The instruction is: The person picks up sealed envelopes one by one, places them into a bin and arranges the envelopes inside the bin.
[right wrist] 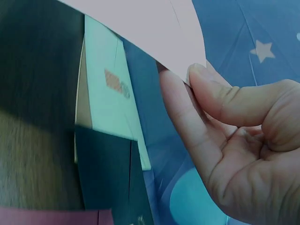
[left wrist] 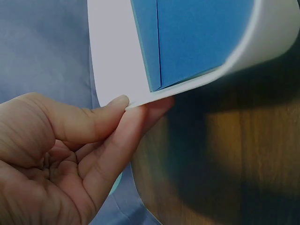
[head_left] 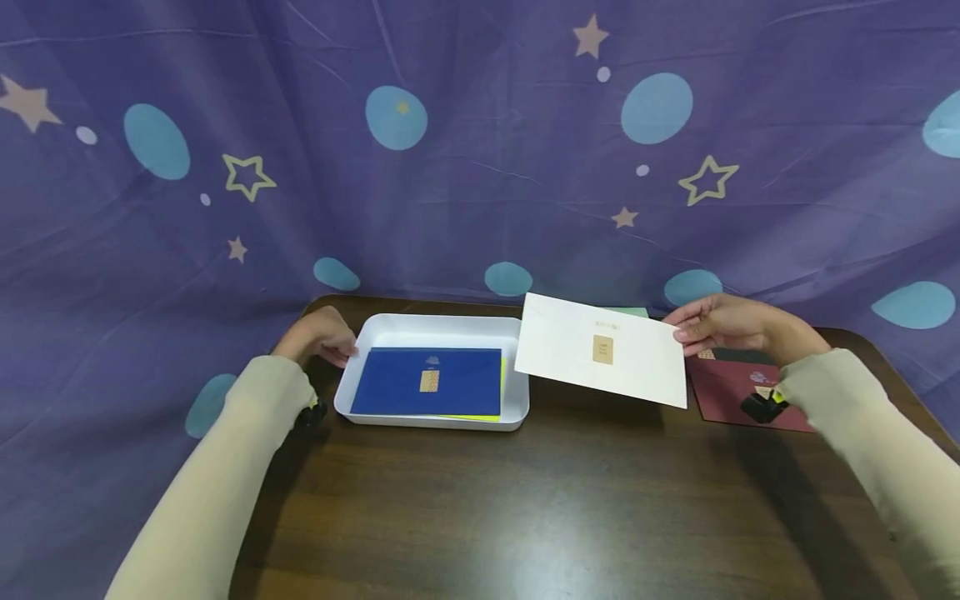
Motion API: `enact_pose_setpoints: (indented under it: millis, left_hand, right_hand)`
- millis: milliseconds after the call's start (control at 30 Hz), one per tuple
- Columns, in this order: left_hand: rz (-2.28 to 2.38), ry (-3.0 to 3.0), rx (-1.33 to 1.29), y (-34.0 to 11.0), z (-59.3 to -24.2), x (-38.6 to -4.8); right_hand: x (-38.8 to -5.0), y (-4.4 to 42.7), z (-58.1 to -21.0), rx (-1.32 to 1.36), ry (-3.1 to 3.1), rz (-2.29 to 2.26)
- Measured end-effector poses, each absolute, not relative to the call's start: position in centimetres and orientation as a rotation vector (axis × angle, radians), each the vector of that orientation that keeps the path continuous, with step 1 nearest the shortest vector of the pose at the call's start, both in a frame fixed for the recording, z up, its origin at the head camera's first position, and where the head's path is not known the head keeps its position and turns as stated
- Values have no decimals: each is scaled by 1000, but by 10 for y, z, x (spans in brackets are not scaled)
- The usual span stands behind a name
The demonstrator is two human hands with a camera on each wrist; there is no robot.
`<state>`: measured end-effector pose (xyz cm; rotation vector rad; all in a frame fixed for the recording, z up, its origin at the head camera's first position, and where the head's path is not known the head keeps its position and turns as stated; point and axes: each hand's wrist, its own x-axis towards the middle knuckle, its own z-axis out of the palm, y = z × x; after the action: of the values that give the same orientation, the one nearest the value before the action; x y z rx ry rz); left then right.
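Observation:
My right hand (head_left: 723,325) pinches the right edge of a white envelope (head_left: 566,346), which hangs tilted above the table; in the right wrist view thumb and fingers hold the corner of that envelope (right wrist: 154,28). My left hand (head_left: 324,335) grips the left rim of a white tray (head_left: 431,422), and the left wrist view shows thumb and fingers (left wrist: 136,123) pinching the rim. Inside the tray lies a blue envelope (head_left: 390,379) over a yellow one (head_left: 492,417).
Under and beside my right hand lie a dark red envelope (head_left: 723,392), a dark green one (right wrist: 108,164) and a light green one (right wrist: 105,65). The brown table (head_left: 450,508) ends at a purple patterned cloth (head_left: 480,167).

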<state>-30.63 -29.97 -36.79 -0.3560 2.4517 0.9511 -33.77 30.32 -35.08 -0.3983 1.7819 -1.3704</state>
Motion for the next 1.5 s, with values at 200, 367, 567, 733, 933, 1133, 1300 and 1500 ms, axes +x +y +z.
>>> enact_pose_setpoints:
  millis: [200,367,567,733,933,1133,1300,1500]
  left_hand:
    - [946,2436,-323,-306,-370,-309]
    - [957,2441,-306,-305,-370,-306]
    - [969,2439,-307,-304,-369,-305]
    - [957,2446,-316,-305,-371,-306]
    - [954,2448,-322,-304,-369,-303]
    - [974,2450,-315,-303,-370,-304]
    - [973,2457,-317,-302,-371,-304]
    - [978,2454,-315,-301,-369,-304]
  right_hand:
    - [-338,284,-342,-413,1756,-1408]
    - [-336,263,-331,-357,1802,-1399]
    - [-333,236,-321,-323,1869,-1336]
    - [-331,214,-316,-332,1871,-1301]
    - [-329,191,-317,-341,1871,-1272]
    - [-330,179,-319,-351,1874,-1274]
    - [-330,173,-318,-359,1836,-1299]
    - [-327,159,-315,-295,1908,-1289]
